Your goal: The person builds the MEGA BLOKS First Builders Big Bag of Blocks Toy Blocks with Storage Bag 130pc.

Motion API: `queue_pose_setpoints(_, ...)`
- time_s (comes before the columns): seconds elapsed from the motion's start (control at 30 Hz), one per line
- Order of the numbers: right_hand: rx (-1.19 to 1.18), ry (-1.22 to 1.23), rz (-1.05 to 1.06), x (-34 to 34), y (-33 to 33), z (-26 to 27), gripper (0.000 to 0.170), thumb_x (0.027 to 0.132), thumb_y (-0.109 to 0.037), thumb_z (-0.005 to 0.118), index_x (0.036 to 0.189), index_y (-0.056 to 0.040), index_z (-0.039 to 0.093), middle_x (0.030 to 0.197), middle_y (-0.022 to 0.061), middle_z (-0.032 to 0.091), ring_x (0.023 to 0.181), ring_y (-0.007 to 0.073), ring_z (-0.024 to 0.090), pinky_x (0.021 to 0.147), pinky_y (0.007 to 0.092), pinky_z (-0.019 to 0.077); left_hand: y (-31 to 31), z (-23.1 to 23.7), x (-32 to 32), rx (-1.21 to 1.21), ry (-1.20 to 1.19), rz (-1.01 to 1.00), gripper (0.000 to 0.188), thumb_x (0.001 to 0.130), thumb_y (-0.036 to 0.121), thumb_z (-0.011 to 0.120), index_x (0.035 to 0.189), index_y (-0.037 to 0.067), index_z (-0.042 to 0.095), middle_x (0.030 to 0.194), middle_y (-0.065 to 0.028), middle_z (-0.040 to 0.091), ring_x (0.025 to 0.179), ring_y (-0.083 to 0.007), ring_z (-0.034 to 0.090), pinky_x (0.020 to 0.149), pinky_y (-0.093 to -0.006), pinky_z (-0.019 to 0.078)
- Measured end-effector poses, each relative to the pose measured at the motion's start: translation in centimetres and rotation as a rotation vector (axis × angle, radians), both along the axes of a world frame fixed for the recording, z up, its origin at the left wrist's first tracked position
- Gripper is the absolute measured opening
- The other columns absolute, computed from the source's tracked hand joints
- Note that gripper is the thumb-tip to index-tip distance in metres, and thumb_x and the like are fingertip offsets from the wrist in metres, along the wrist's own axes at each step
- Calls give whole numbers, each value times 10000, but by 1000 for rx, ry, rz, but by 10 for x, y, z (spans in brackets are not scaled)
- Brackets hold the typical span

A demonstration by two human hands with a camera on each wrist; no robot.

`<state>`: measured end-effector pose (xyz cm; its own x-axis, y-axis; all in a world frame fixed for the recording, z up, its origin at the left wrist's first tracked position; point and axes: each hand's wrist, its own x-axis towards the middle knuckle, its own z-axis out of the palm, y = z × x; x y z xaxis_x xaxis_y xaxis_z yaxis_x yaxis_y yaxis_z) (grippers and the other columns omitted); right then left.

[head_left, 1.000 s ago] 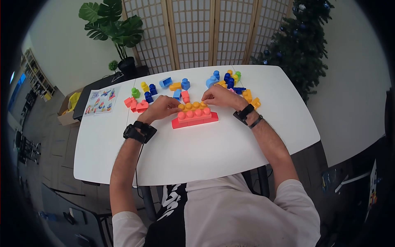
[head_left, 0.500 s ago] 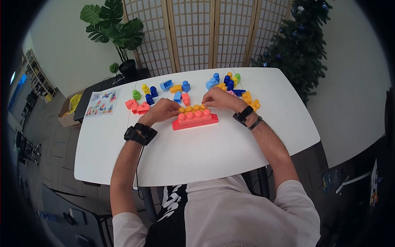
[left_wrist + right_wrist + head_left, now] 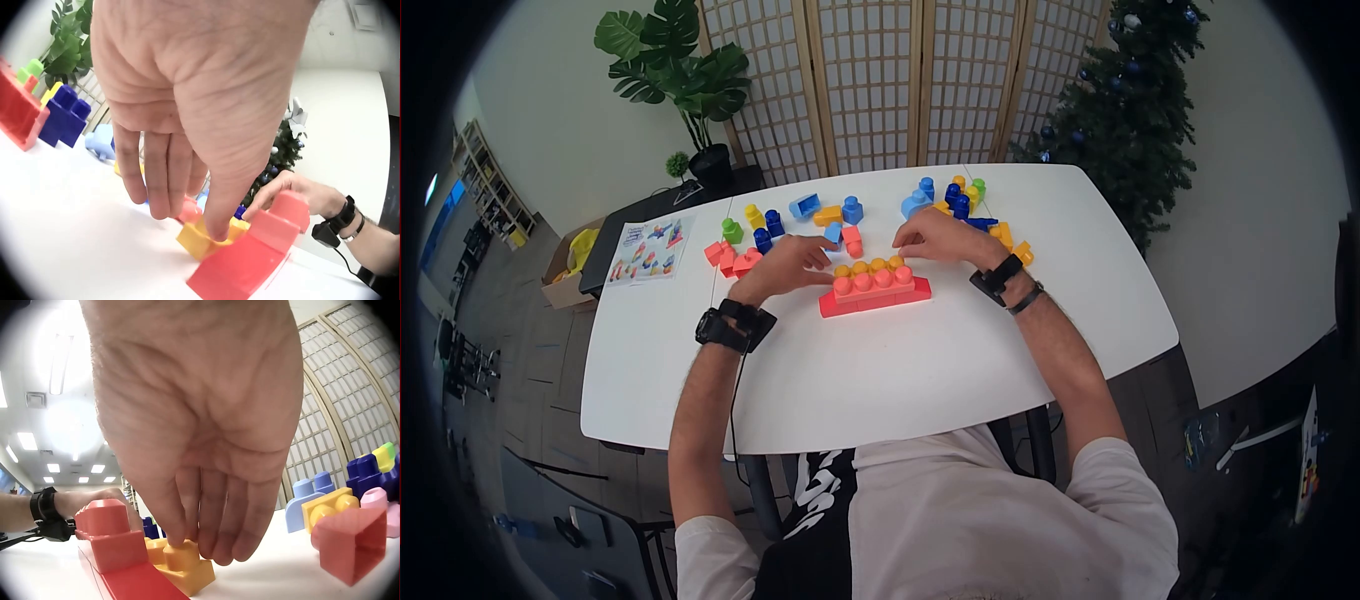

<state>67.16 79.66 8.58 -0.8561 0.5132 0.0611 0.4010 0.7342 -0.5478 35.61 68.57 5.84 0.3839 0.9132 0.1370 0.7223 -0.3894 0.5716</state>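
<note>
A long red block structure (image 3: 875, 297) with red studs stands at mid-table, with a row of yellow blocks (image 3: 870, 266) directly behind it. The left hand (image 3: 785, 270) is at the yellow row's left end, fingers spread; in the left wrist view its thumb overlaps a yellow block (image 3: 197, 242), and contact is unclear. At the right end is the right hand (image 3: 945, 240), fingers extended downward. The right wrist view shows this hand (image 3: 200, 419) with its thumb tip at a stud of a yellow block (image 3: 194, 575), beside the red structure (image 3: 115, 550).
Behind the hands lie a red block (image 3: 852, 241), a light blue block (image 3: 852, 210) and an orange block (image 3: 827, 215). Mixed blocks cluster at back right, others at back left near red blocks (image 3: 747, 262). A printed sheet (image 3: 645, 252) lies on the white table's (image 3: 830, 400) left side.
The left hand has drawn slightly left and its fingers have spread from the yellow row's end. The right hand has shifted slightly right. The red structure stays in place.
</note>
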Motion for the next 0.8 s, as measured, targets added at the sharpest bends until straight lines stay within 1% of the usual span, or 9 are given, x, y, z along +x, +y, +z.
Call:
queue_pose_setpoints(0.07,72,119,-29,10,10,1,225,938,-135,767,1081,38,789,987,173,806,942,247,775,837,329,605,-2,21,-13,130,-73,95,387,927,135,849,1274,22,722,1019,-131,810,891,-208,778,847,-311,623)
queue_pose_setpoints(0.13,96,121,-55,23,17,10,220,944,-139,759,1084,27,791,993,169,806,926,246,772,825,329,602,-5,41,-31,183,-128,175,305,942,110,825,1218,9,743,959,-118,809,863,-206,786,814,-311,630)
queue_pose_setpoints(0.23,127,146,-79,43,25,23,228,952,-144,742,1113,8,793,990,151,805,881,225,759,796,325,589,-11,62,-63,295,-38,301,213,940,88,788,1124,-18,769,926,-131,807,850,-223,789,773,-328,620)
queue_pose_setpoints(0.3,19,125,-221,56,16,43,240,961,-133,727,1136,19,788,993,151,800,874,207,752,809,325,588,-16,62,-86,334,4,351,210,925,90,790,1105,-18,773,923,-133,805,843,-230,786,764,-331,615)
queue_pose_setpoints(0.43,117,130,-257,87,34,42,222,980,-113,719,1142,21,790,1015,155,799,895,204,758,850,328,596,-27,50,-123,358,134,449,220,880,93,804,1071,-12,778,893,-127,798,811,-255,774,748,-340,606)
queue_pose_setpoints(0.5,105,143,-359,101,38,43,194,995,-90,715,1138,11,799,1046,155,800,928,220,763,894,329,602,-32,38,-138,346,179,493,234,879,96,798,1092,1,777,925,-129,796,830,-270,766,756,-360,604)
queue_pose_setpoints(0.53,132,131,-378,108,38,45,186,996,-85,725,1138,6,801,1055,144,802,956,232,765,918,331,604,-36,33,-141,361,222,533,247,884,103,801,1113,15,773,977,-130,792,862,-273,757,779,-373,601)
queue_pose_setpoints(0.67,137,103,-407,131,52,38,182,993,-71,713,1133,4,801,1060,148,803,979,243,765,920,341,606,-44,11,-158,444,283,609,290,892,135,821,1163,52,759,1119,-126,766,947,-279,722,839,-403,589)
queue_pose_setpoints(0.8,136,30,-446,142,57,31,196,997,-38,694,1163,-12,794,1092,141,802,988,240,766,948,355,606,-43,7,-162,397,273,629,310,890,155,837,1174,65,751,1137,-114,755,960,-281,710,853,-403,585)
